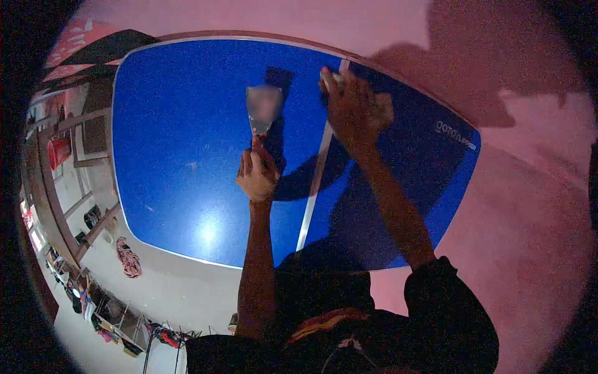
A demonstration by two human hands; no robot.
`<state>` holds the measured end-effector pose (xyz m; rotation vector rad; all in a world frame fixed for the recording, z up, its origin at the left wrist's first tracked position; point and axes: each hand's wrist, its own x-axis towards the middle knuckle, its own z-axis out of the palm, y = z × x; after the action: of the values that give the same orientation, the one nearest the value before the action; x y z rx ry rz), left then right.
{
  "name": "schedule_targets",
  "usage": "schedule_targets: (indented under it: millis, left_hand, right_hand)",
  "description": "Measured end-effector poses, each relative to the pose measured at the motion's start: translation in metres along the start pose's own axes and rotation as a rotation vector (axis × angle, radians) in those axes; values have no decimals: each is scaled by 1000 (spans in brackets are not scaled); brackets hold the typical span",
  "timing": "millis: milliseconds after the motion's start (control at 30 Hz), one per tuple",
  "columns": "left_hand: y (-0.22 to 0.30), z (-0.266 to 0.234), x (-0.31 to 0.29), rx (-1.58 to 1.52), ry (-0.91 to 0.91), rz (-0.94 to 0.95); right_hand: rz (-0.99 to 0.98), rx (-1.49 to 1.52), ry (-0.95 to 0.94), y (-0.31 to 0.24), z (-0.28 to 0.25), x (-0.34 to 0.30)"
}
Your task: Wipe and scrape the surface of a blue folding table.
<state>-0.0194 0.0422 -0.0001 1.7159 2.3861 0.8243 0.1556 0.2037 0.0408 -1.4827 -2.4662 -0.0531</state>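
Blue and glossy, a large panel (187,156) with a pale rim is seen filling the view beyond both hands, split by a light vertical seam (317,181) that runs between them. The left hand (256,176) is closed in a fist around the handle of a scraper (263,112), whose broad, blurred blade is raised above the knuckles and laid against the blue face just left of the seam. The fingers are wrapped fully round the handle, with no gap to be seen. A dark shadow of the tool is cast on the panel just to the right of the blade.

The right hand (352,106) is held higher and to the right of the seam, its fingers curled and pressed toward the panel over a pale, crumpled wad that looks like a cloth (380,109); the wad shows at the far side of the palm and at the fingertips. Whether it is truly gripped or only pressed flat cannot be told.

Pink wall (529,206) is seen to the right of the right hand and above the panel. Far to the left of the left hand, shelving (81,206) and scattered goods are visible on a pale floor (174,293). Dark sleeves are seen at the lower edge.
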Motion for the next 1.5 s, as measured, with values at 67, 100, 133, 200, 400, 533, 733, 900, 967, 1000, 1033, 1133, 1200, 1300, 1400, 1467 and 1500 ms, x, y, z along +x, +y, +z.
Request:
schedule_targets:
  millis: [67,100,133,200,400,533,733,900,967,1000,1033,1133,1200,1300,1400,1467,1500]
  left_hand:
    - [3,0,0,-6,66,72]
    - [4,0,0,-15,84,70]
    - [4,0,1,-24,102,69]
    - [3,0,1,-9,106,85]
    - [-10,6,-6,20,56,86]
    - [-8,5,-8,-15,-54,29]
    - [4,0,1,1,121,105]
    - [5,-2,4,-6,144,127]
    - [5,-3,3,-1,189,151]
    - [5,-3,2,10,131,114]
    - [5,-3,2,1,77,91]
    - [4,-2,2,-41,46,58]
    - [4,-2,4,-21,62,81]
    - [3,-2,4,12,105,105]
    - [3,-3,2,-6,111,104]
    - [3,-4,0,-34,73,86]
    - [3,-4,-1,-33,38,63]
  right_hand:
    - [90,-30,-232,-3,-6,-15]
    - [90,-36,-230,-3,-7,-20]
    - [113,18,-227,-3,-8,-23]
    - [132,73,-212,0,-8,-22]
    - [187,204,-180,16,0,23]
    - [3,293,105,21,7,36]
    - [-47,112,-130,9,3,12]
    - [-45,181,168,20,7,41]
    - [-51,145,122,23,15,41]
    - [-51,134,100,19,18,32]
    - [-9,103,0,15,17,13]
    - [387,538,-332,-17,19,-33]
    - [408,823,-248,-34,0,-56]
    - [403,962,-94,-45,-27,-40]
    - [457,957,134,-47,-36,-2]
    - [466,993,300,-49,-26,11]
    - [234,640,323,-50,-18,12]
